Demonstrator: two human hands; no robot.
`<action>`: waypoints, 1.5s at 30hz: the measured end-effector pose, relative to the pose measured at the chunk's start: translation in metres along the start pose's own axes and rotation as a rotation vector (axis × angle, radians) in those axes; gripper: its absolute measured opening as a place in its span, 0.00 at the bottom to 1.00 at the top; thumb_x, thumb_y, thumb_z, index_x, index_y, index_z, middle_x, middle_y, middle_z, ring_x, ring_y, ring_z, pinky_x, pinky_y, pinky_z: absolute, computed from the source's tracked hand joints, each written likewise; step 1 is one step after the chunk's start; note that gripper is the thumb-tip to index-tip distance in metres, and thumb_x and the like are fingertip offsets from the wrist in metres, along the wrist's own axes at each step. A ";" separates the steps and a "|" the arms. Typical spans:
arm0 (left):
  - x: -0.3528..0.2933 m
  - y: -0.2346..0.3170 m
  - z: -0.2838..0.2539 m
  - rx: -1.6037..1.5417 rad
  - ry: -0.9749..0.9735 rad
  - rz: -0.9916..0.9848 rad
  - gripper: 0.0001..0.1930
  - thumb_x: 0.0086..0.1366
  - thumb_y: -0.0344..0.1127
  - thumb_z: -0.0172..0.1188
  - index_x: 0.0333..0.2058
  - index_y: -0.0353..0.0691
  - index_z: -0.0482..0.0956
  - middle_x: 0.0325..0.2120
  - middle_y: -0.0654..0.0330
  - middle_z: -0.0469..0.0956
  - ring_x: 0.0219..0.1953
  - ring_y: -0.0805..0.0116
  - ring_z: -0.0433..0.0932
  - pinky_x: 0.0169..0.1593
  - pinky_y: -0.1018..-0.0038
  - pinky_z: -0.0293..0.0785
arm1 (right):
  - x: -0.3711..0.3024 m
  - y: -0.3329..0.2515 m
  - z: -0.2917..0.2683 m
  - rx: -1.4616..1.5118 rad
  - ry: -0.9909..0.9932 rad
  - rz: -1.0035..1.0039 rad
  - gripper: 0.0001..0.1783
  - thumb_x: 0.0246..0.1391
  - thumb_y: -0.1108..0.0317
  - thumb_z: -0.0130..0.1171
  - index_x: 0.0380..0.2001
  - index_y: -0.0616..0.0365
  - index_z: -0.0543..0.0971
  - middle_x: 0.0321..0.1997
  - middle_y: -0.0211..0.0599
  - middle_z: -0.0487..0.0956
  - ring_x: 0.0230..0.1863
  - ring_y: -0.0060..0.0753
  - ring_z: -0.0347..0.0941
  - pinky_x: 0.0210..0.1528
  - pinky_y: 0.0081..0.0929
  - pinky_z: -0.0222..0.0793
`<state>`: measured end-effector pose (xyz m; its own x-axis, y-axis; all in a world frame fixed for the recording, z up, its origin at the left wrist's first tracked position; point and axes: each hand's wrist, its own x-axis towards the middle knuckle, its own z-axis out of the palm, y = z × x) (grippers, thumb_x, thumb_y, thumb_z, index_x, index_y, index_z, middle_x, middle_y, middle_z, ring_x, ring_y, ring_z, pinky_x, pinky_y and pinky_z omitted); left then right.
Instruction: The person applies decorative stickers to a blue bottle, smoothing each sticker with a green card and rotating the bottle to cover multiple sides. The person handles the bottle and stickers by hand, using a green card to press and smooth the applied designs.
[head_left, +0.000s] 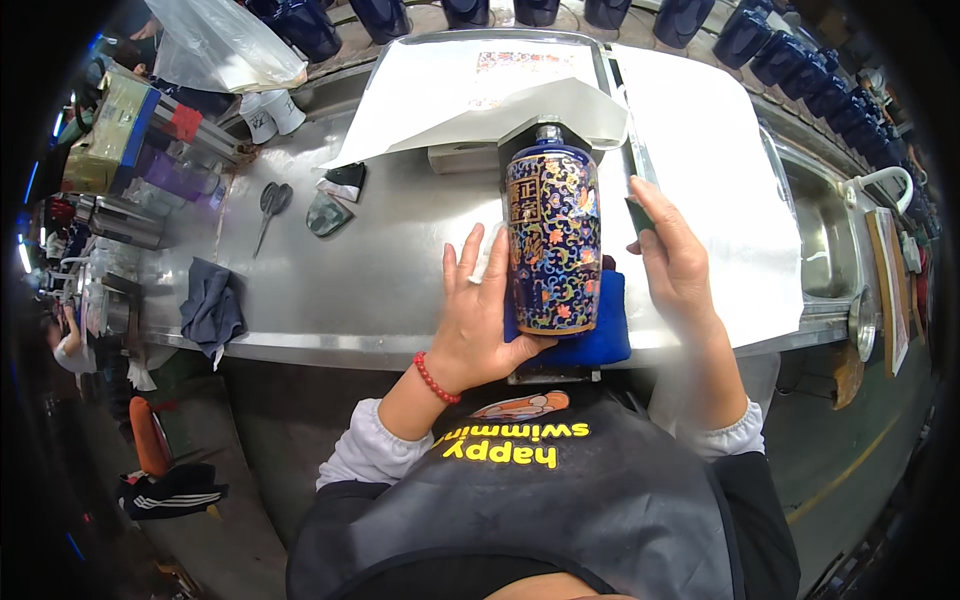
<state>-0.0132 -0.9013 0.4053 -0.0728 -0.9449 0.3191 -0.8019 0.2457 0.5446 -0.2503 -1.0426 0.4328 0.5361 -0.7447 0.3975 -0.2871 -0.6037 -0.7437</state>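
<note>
A dark blue bottle (553, 250) with a colourful floral pattern and gold trim lies on its back, its neck pointing away from me. Along its left side rests my left hand (478, 318), fingers stretched and spread, the thumb by the bottle's base. Something white (487, 258) shows among those fingers; I cannot make out what it is. To the right of the bottle, apart from it, my right hand (675, 255) pinches a small dark green flat piece (638, 216) between thumb and fingers. A folded blue cloth (608, 325) lies under the bottle's near end.
White sheets (700, 180) cover the right of the metal table, and a printed decal sheet (520, 75) lies at the back. Scissors (270, 205), a green flat piece (327, 214) and a grey cloth (211, 305) are on the left. Blue bottles (685, 22) line the far edge; a sink (825, 235) stands right.
</note>
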 end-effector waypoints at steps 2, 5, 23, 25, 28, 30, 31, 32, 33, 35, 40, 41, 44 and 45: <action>-0.003 -0.006 0.005 0.005 0.011 0.003 0.63 0.58 0.73 0.61 0.71 0.20 0.46 0.67 0.33 0.60 0.73 0.30 0.47 0.70 0.32 0.34 | -0.009 0.006 0.007 -0.032 -0.007 -0.024 0.25 0.65 0.78 0.52 0.65 0.66 0.70 0.66 0.57 0.73 0.64 0.50 0.74 0.61 0.35 0.72; -0.003 -0.007 0.007 -0.029 -0.020 -0.005 0.64 0.56 0.73 0.62 0.71 0.22 0.46 0.67 0.32 0.59 0.73 0.28 0.45 0.69 0.30 0.33 | -0.024 0.009 0.011 0.003 -0.038 -0.046 0.30 0.68 0.63 0.56 0.66 0.69 0.67 0.67 0.58 0.71 0.67 0.55 0.69 0.69 0.41 0.63; 0.065 -0.009 -0.039 -0.224 0.241 0.086 0.22 0.71 0.49 0.57 0.53 0.37 0.78 0.53 0.44 0.76 0.58 0.45 0.71 0.64 0.57 0.60 | 0.006 -0.006 0.007 -0.064 0.044 -0.162 0.29 0.65 0.69 0.59 0.66 0.65 0.69 0.61 0.57 0.75 0.61 0.56 0.73 0.63 0.40 0.68; 0.093 -0.020 -0.048 -0.251 0.172 0.002 0.14 0.71 0.35 0.55 0.49 0.33 0.79 0.48 0.54 0.80 0.53 0.62 0.77 0.59 0.68 0.68 | 0.016 -0.013 0.006 0.020 0.119 -0.117 0.28 0.63 0.75 0.57 0.66 0.64 0.69 0.58 0.55 0.78 0.55 0.53 0.78 0.57 0.37 0.74; 0.117 -0.022 -0.053 -0.238 0.109 -0.006 0.12 0.69 0.33 0.55 0.46 0.34 0.79 0.45 0.56 0.79 0.50 0.65 0.77 0.58 0.68 0.69 | 0.029 -0.019 -0.009 0.497 0.106 0.291 0.21 0.65 0.76 0.54 0.60 0.64 0.73 0.48 0.43 0.82 0.42 0.24 0.80 0.42 0.22 0.77; 0.125 -0.019 -0.057 -0.312 0.026 -0.040 0.11 0.68 0.32 0.55 0.45 0.35 0.79 0.43 0.58 0.79 0.49 0.67 0.77 0.57 0.70 0.68 | 0.043 -0.016 -0.019 0.538 0.051 0.392 0.15 0.65 0.70 0.57 0.52 0.63 0.74 0.45 0.36 0.81 0.43 0.20 0.77 0.44 0.19 0.75; 0.127 -0.017 -0.058 -0.317 0.013 -0.056 0.10 0.67 0.32 0.56 0.44 0.38 0.80 0.42 0.59 0.80 0.48 0.65 0.74 0.58 0.68 0.66 | 0.050 -0.013 -0.024 0.587 -0.057 0.362 0.15 0.65 0.69 0.57 0.52 0.63 0.75 0.44 0.36 0.81 0.43 0.20 0.77 0.44 0.18 0.75; 0.129 -0.015 -0.059 -0.312 0.013 -0.050 0.10 0.65 0.33 0.57 0.44 0.41 0.80 0.42 0.61 0.80 0.47 0.62 0.71 0.58 0.67 0.64 | 0.056 -0.009 -0.026 0.616 -0.134 0.392 0.15 0.64 0.68 0.58 0.52 0.63 0.75 0.43 0.35 0.81 0.42 0.20 0.77 0.45 0.18 0.75; 0.130 -0.014 -0.059 -0.306 0.014 -0.044 0.09 0.64 0.33 0.58 0.43 0.44 0.81 0.41 0.62 0.81 0.46 0.59 0.68 0.58 0.65 0.62 | 0.062 -0.006 -0.027 0.645 -0.202 0.408 0.15 0.64 0.68 0.58 0.51 0.63 0.75 0.43 0.35 0.81 0.42 0.20 0.77 0.45 0.18 0.75; 0.132 -0.011 -0.060 -0.334 -0.010 -0.058 0.09 0.64 0.33 0.58 0.43 0.44 0.81 0.40 0.62 0.81 0.46 0.59 0.67 0.58 0.65 0.62 | 0.071 -0.001 -0.025 0.600 -0.264 0.354 0.17 0.63 0.64 0.60 0.51 0.63 0.75 0.43 0.35 0.81 0.42 0.20 0.77 0.45 0.19 0.75; 0.138 -0.013 -0.064 -0.267 -0.046 0.032 0.08 0.65 0.32 0.57 0.41 0.44 0.81 0.36 0.62 0.80 0.43 0.61 0.67 0.57 0.66 0.60 | 0.077 -0.003 -0.017 0.586 -0.286 0.250 0.18 0.62 0.63 0.61 0.51 0.62 0.76 0.43 0.34 0.81 0.44 0.21 0.77 0.46 0.20 0.75; 0.139 -0.014 -0.066 -0.280 -0.069 0.037 0.08 0.65 0.32 0.57 0.41 0.44 0.81 0.34 0.62 0.80 0.43 0.61 0.67 0.57 0.66 0.60 | 0.077 -0.005 -0.017 0.558 -0.285 0.220 0.17 0.62 0.63 0.60 0.50 0.61 0.77 0.42 0.36 0.81 0.43 0.22 0.78 0.46 0.22 0.76; 0.143 -0.016 -0.072 -0.243 -0.153 0.048 0.07 0.69 0.34 0.54 0.41 0.43 0.81 0.34 0.65 0.81 0.40 0.69 0.72 0.59 0.67 0.57 | 0.075 -0.009 -0.017 0.510 -0.259 0.151 0.16 0.62 0.64 0.60 0.49 0.61 0.78 0.43 0.37 0.81 0.43 0.23 0.78 0.45 0.24 0.76; 0.144 -0.016 -0.073 -0.207 -0.177 0.044 0.08 0.71 0.34 0.53 0.41 0.43 0.81 0.34 0.66 0.81 0.39 0.72 0.74 0.60 0.68 0.55 | 0.074 -0.009 -0.018 0.498 -0.274 0.154 0.17 0.62 0.64 0.60 0.50 0.62 0.77 0.44 0.35 0.81 0.44 0.22 0.77 0.46 0.22 0.75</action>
<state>0.0320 -1.0259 0.4994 -0.2223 -0.9509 0.2155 -0.6587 0.3094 0.6859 -0.2222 -1.0973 0.4786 0.7225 -0.6723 0.1611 -0.0058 -0.2389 -0.9710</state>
